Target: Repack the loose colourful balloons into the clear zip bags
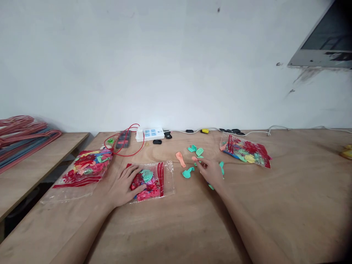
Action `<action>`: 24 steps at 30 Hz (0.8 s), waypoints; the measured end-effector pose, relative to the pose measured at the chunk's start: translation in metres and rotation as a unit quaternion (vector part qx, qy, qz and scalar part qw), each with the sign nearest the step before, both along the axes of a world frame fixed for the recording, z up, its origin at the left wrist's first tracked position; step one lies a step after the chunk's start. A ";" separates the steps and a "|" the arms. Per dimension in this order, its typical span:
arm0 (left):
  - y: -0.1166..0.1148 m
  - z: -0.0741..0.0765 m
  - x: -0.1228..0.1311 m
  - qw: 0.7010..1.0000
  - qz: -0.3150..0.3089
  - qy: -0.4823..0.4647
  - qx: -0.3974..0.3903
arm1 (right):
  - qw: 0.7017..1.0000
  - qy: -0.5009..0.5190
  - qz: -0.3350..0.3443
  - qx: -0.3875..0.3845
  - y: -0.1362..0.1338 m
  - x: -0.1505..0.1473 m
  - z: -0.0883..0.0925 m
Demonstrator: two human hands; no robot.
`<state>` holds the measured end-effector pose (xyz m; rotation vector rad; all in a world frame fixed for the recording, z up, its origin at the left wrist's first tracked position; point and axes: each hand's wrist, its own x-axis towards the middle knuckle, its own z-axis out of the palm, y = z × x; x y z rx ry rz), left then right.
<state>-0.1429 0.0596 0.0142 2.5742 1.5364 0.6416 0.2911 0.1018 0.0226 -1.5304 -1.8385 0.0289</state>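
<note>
My left hand [126,185] lies flat, fingers spread, on a clear zip bag [167,179] of red, pink and teal uninflated balloons. My right hand [210,172] is among loose balloons, its fingertips pinching a small peach balloon [194,158]. Close by lie a longer peach balloon [180,159], a teal balloon [188,173] and another teal balloon [199,151]. A fuller clear bag of mixed balloons [88,168] lies left of my left hand. A third bag [244,152] lies at the far right.
The wooden table [275,205] stretches right. At its back edge are a white power strip [150,134], a red wire loop [132,154] and a blurred dark object [123,139]. A lower bench on the left holds a stack of coloured hangers [22,143].
</note>
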 end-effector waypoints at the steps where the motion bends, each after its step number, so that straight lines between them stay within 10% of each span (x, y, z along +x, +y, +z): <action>1: 0.000 0.000 0.000 1.000 0.001 0.002 -0.002 | 1.000 -0.005 0.012 -0.001 -0.001 -0.009 -0.001; 17: -0.002 0.004 0.002 1.000 -0.002 0.005 0.002 | 0.981 -0.102 0.163 -0.042 -0.017 -0.032 -0.001; 24: -0.002 0.003 0.001 1.000 -0.003 0.009 -0.001 | 0.983 0.031 0.166 -0.074 -0.011 -0.031 -0.004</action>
